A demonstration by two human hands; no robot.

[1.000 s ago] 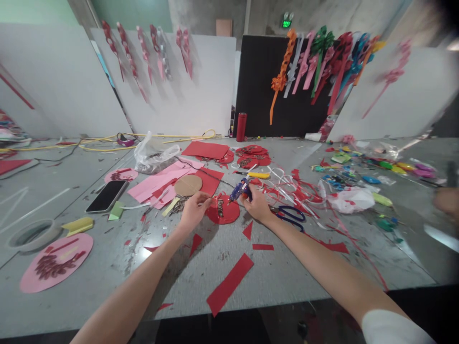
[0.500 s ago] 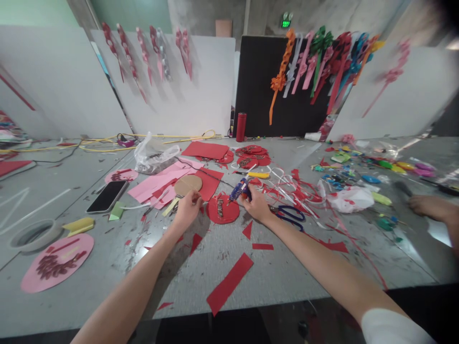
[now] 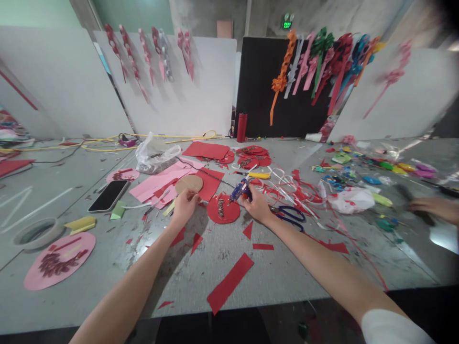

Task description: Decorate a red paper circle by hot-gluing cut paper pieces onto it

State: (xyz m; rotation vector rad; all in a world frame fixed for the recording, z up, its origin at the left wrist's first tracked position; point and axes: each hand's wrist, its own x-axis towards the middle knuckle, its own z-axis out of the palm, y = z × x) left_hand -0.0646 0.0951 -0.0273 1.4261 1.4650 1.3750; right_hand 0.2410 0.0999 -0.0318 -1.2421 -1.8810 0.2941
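Observation:
My right hand (image 3: 256,204) grips a blue hot glue gun (image 3: 239,190), its nozzle over the right part of a red paper disc (image 3: 224,215). Small brown pieces (image 3: 221,207) lie on the disc, left of the nozzle. My left hand (image 3: 185,205) is closed in a pinch just left of the disc; whatever its fingertips hold is too small to make out. Behind that hand lies a tan cardboard circle (image 3: 189,183), partly over red and pink paper. Blue-handled scissors (image 3: 292,215) rest beside my right wrist.
Red strips and scraps (image 3: 230,283) lie in front. A phone (image 3: 108,196), a tape roll (image 3: 38,234) and a decorated pink oval (image 3: 60,260) are at left. A red bottle (image 3: 242,127) stands behind. Another person's hand (image 3: 435,208) is at far right, on a dark object.
My left hand has shifted slightly left and toward the cardboard circle. The glue gun has stayed nearly still. At far right the other person's hand and dark object have moved.

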